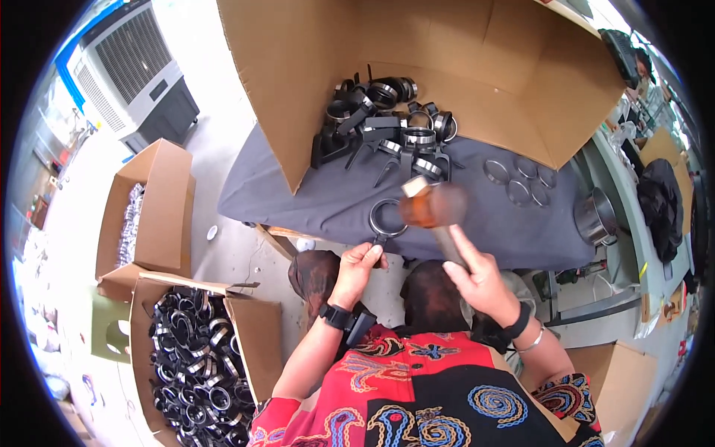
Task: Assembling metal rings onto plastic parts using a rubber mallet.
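Note:
My left hand (363, 267) is closed on the short handle of a black ring-shaped part (380, 238), whose round end lies on the near edge of the grey cloth-covered table (298, 212). In my right hand (482, 284) is a mallet (434, 205), gripped by its handle. The mallet's orange-brown head is blurred and hangs beside the ring, over the cloth. Beyond, a pile of black handled parts with silver bands (402, 134) lies partly inside a large cardboard box on its side (484, 93). Several thin loose rings (496, 172) lie to the right.
A metal pot (594, 216) stands at the table's right end. At lower left, one cardboard box (257, 343) holds many black banded parts; another box (167, 205) behind it holds shiny pieces. A grey-and-white air cooler (134, 74) stands on the floor at far left.

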The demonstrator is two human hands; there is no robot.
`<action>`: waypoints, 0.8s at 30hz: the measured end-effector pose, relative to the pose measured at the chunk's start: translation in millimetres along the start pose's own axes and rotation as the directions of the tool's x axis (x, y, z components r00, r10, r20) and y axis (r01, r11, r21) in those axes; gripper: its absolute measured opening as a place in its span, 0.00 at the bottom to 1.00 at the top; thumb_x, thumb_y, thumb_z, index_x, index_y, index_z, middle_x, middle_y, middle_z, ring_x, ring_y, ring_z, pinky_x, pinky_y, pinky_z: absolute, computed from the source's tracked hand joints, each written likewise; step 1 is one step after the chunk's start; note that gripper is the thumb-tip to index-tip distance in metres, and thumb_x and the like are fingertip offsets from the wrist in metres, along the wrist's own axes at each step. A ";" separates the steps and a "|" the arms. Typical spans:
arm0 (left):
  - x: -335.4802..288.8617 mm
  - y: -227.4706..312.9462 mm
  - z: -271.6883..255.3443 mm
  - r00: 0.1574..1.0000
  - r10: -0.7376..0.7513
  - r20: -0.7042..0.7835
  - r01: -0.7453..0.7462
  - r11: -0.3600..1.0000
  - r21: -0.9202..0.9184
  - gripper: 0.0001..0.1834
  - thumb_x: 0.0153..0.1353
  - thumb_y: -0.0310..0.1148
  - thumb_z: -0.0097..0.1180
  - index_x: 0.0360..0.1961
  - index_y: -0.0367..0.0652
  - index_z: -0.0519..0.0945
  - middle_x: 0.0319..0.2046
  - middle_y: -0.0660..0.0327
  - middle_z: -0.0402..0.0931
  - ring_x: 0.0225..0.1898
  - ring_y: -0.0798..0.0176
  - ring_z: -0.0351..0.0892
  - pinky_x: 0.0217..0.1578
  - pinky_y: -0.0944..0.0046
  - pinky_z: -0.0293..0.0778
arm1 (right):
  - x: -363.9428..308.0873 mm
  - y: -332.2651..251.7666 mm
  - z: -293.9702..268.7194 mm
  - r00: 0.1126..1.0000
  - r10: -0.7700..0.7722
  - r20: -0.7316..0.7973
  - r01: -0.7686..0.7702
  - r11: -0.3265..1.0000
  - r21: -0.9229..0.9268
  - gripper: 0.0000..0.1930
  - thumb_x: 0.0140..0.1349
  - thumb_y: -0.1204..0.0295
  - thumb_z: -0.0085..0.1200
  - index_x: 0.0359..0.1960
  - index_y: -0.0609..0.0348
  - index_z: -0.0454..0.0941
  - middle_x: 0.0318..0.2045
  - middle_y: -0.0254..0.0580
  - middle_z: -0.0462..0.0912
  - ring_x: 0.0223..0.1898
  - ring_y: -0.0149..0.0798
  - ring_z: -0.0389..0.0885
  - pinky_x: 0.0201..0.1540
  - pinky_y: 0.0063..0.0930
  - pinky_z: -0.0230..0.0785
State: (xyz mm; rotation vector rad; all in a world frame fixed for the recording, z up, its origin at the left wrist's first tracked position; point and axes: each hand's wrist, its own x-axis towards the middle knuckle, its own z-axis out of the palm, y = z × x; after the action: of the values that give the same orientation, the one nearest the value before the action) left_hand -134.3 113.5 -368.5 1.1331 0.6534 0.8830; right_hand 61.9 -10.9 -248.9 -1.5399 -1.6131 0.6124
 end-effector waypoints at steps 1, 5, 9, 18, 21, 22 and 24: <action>0.1 1.1 1.1 1.000 -0.007 -0.004 0.007 1.000 0.001 0.14 0.65 0.33 0.51 0.24 0.39 0.78 0.22 0.66 0.77 0.29 0.72 0.72 0.37 0.70 0.68 | 2.0 3.2 6.2 0.994 -0.032 0.101 0.051 0.979 -0.199 0.33 0.61 0.73 0.52 0.69 0.49 0.56 0.39 0.61 0.80 0.34 0.49 0.84 0.42 0.34 0.74; -8.4 12.3 -6.3 0.990 0.024 -0.139 -0.024 1.000 -0.001 0.14 0.65 0.34 0.51 0.24 0.38 0.79 0.24 0.64 0.77 0.30 0.70 0.73 0.37 0.68 0.68 | 15.3 10.6 11.8 0.985 -0.052 0.162 0.090 0.966 -0.242 0.33 0.61 0.73 0.52 0.68 0.55 0.55 0.52 0.62 0.74 0.49 0.53 0.79 0.52 0.31 0.70; -57.9 38.4 -75.0 0.824 0.467 -0.321 -0.215 0.782 0.585 0.17 0.69 0.39 0.42 0.27 0.40 0.75 0.25 0.60 0.77 0.29 0.68 0.71 0.39 0.63 0.69 | 14.6 18.9 -4.6 0.979 0.110 -0.170 -0.071 0.972 0.225 0.33 0.63 0.73 0.49 0.70 0.53 0.53 0.46 0.46 0.77 0.38 0.35 0.79 0.38 0.26 0.74; -89.6 73.5 -150.7 0.649 0.042 -0.760 -0.393 0.873 -0.288 0.33 0.67 0.45 0.47 0.65 0.37 0.55 0.62 0.52 0.60 0.59 0.46 0.66 0.56 0.46 0.67 | 28.6 81.5 -41.5 0.874 0.309 -0.376 -0.082 0.855 0.512 0.31 0.66 0.71 0.45 0.71 0.45 0.51 0.21 0.32 0.72 0.16 0.24 0.69 0.18 0.19 0.68; -20.2 98.0 -50.6 0.855 0.148 -0.497 -0.115 0.989 0.096 0.17 0.64 0.36 0.52 0.48 0.34 0.76 0.36 0.57 0.79 0.36 0.64 0.81 0.35 0.66 0.75 | 31.7 86.1 -42.7 0.877 0.332 -0.347 -0.104 0.836 0.539 0.32 0.66 0.70 0.46 0.71 0.46 0.50 0.21 0.32 0.71 0.16 0.24 0.69 0.18 0.19 0.69; 4.1 105.9 -24.3 0.922 0.101 -0.375 -0.018 0.976 0.219 0.15 0.64 0.34 0.53 0.46 0.33 0.77 0.35 0.57 0.80 0.33 0.66 0.81 0.32 0.71 0.74 | 33.0 86.3 -44.0 0.884 0.326 -0.335 -0.110 0.842 0.528 0.32 0.66 0.70 0.46 0.71 0.47 0.49 0.21 0.31 0.70 0.17 0.25 0.70 0.19 0.20 0.69; 51.0 109.2 13.5 0.956 0.242 -0.164 -0.132 0.859 0.495 0.14 0.62 0.34 0.56 0.42 0.32 0.80 0.31 0.58 0.81 0.30 0.70 0.79 0.30 0.70 0.73 | 36.8 85.1 -42.7 0.897 0.303 -0.322 -0.091 0.839 0.536 0.32 0.66 0.71 0.46 0.71 0.47 0.49 0.21 0.31 0.70 0.17 0.25 0.69 0.19 0.20 0.68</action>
State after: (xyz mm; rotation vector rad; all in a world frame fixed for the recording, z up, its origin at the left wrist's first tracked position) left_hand -125.5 168.8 -260.9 1.5795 0.9966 1.0576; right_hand 148.6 29.0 -285.1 -1.3254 -0.8882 0.7187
